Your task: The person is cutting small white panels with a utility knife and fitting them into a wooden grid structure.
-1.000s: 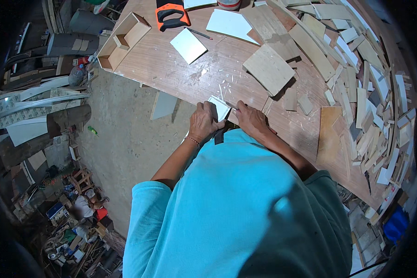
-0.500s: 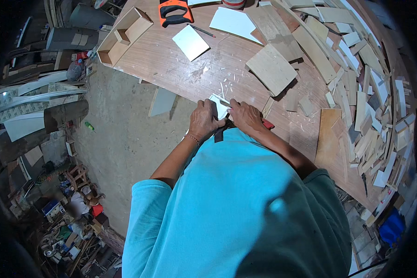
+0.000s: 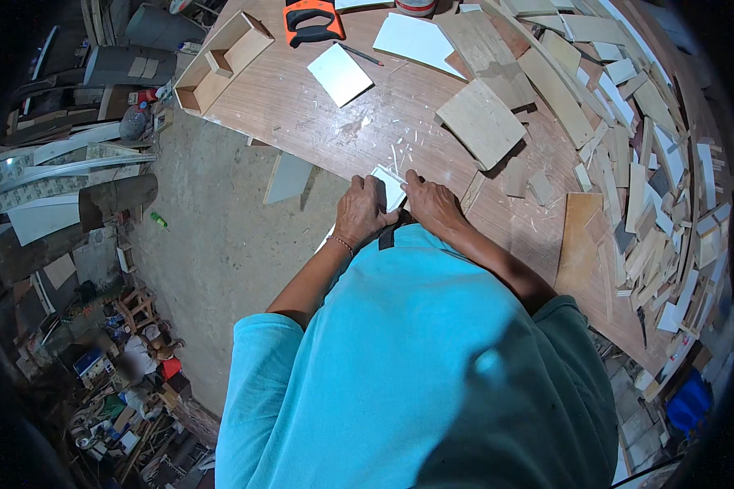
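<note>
A small white piece of board [image 3: 391, 186] lies at the near edge of the wooden workbench [image 3: 302, 122], in front of my body. My left hand [image 3: 357, 210] is closed on its left side, thumb toward me. Against its right side, my right hand [image 3: 434, 205] is closed with bent fingers; what those fingers grip is hidden beneath them. Thin pale shavings [image 3: 398, 153] are scattered on the bench just beyond the board piece.
An open wooden box [image 3: 224, 63], an orange-handled saw [image 3: 314, 23], a pencil [image 3: 359, 55] and a white square panel [image 3: 340, 75] lie farther off. Plywood squares [image 3: 481, 122] and heaped offcuts [image 3: 644, 187] fill the right. A person [image 3: 143, 359] sits among clutter at lower left.
The metal blade over the white board piece and the red part beside my right wrist no longer show. My right hand has shifted slightly, and the shavings lie differently.
</note>
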Tool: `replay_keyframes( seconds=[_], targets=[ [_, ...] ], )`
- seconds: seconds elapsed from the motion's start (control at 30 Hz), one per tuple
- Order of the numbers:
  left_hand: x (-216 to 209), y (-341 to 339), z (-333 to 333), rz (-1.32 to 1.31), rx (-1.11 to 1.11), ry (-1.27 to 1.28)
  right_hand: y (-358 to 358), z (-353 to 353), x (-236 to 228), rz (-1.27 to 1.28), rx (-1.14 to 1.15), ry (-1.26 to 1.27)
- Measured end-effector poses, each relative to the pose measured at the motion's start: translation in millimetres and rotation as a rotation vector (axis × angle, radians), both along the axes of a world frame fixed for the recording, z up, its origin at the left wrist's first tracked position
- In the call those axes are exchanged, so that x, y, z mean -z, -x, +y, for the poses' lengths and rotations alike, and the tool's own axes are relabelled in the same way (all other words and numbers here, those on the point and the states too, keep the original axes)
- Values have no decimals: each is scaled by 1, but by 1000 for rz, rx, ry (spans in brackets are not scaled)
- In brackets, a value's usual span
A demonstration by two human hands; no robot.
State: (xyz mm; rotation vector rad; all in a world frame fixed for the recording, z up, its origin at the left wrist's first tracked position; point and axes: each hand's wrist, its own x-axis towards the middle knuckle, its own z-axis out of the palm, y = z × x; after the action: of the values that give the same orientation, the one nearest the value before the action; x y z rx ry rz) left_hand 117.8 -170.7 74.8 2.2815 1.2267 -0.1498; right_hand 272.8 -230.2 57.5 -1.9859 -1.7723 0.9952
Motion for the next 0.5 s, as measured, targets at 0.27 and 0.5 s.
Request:
replay_keyframes(
  seconds=[0.27, 0.5],
  targets=[
    [18, 8, -8, -122, 116, -33, 0, 0, -1, -69, 71, 49],
    [30, 7, -5, -325, 174, -183, -4, 5, 2, -158, 47, 119]
  ],
)
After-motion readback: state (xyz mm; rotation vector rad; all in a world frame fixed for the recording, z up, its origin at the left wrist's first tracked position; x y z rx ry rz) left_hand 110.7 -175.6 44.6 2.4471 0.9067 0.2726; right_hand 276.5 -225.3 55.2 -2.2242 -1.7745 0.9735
